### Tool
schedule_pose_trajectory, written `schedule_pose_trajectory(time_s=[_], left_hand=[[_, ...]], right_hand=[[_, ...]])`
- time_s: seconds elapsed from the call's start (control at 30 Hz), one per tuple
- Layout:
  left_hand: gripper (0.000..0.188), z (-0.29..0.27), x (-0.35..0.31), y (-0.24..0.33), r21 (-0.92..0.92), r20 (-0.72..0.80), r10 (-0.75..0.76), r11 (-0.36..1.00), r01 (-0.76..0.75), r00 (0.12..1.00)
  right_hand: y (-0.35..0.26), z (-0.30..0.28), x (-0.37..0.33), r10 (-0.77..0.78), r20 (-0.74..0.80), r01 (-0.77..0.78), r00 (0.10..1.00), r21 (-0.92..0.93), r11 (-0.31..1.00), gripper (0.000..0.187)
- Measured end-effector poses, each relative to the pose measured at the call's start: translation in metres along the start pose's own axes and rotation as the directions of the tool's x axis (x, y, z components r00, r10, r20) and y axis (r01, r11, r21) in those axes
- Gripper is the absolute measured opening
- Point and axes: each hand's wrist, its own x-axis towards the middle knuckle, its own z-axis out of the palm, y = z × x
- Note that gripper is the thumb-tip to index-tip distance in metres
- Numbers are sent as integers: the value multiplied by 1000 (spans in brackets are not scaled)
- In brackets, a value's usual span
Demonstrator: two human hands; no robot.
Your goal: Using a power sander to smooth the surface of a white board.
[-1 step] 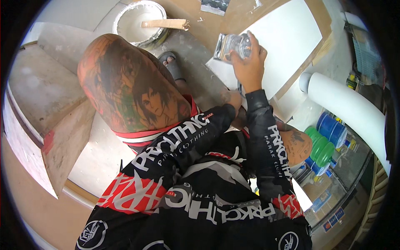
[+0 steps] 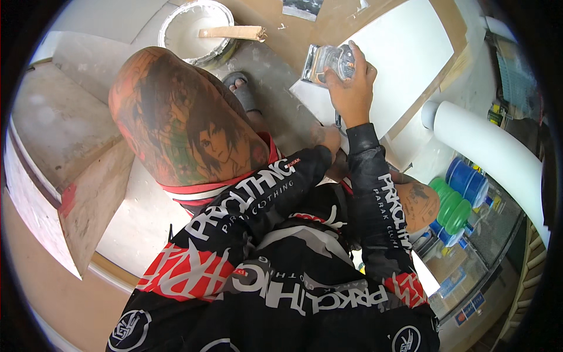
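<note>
My right hand [image 2: 355, 91] is wrapped round a silver palm sander [image 2: 328, 63] with a squarish flat base. The sander is over the left part of a white panel [image 2: 407, 58]; whether its base touches the panel I cannot tell. Close below, my left hand [image 2: 326, 138] reaches in by the near left side of the panel. The right forearm and wrist hide the left fingers and whatever they may hold. A short dark piece, perhaps the sander's cord [image 2: 338, 119], shows between the two hands.
A bucket of white paste [image 2: 193, 29] stands at the far left, a wooden stick [image 2: 231, 33] across its rim. To the right lie a thick white tube [image 2: 487, 141] and blue and green water bottles [image 2: 450, 206]. My sandalled foot [image 2: 243, 94] is left of the panel.
The right hand and sander have shifted very slightly up and left over the panel. The grip is the same, and the left hand has barely moved.
</note>
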Motion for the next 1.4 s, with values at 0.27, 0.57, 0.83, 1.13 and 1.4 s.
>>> schedule_pose_trajectory(time_s=[0.27,0.57,0.83,1.13,1.4], left_hand=[[24,-2,-2,4,50,36,-27,998,26,999],[24,14,10,14,-802,-47,-545,520,293,837],[31,13,6,17,-983,179,-676,-144,110,715],[40,29,17,8,-964,220,-547,-249,94,808],[70,-5,17,-10,-836,428,-553,-542,81,715]], right_hand=[[-26,1,-35,-55,139,49,989,44,998,75],[-14,-7,-32,-20,108,12,994,74,997,73],[10,-11,-6,42,72,-46,997,44,998,75],[92,-13,143,268,-150,-287,952,-126,950,84],[86,-6,113,160,-83,-172,984,-157,973,84]])
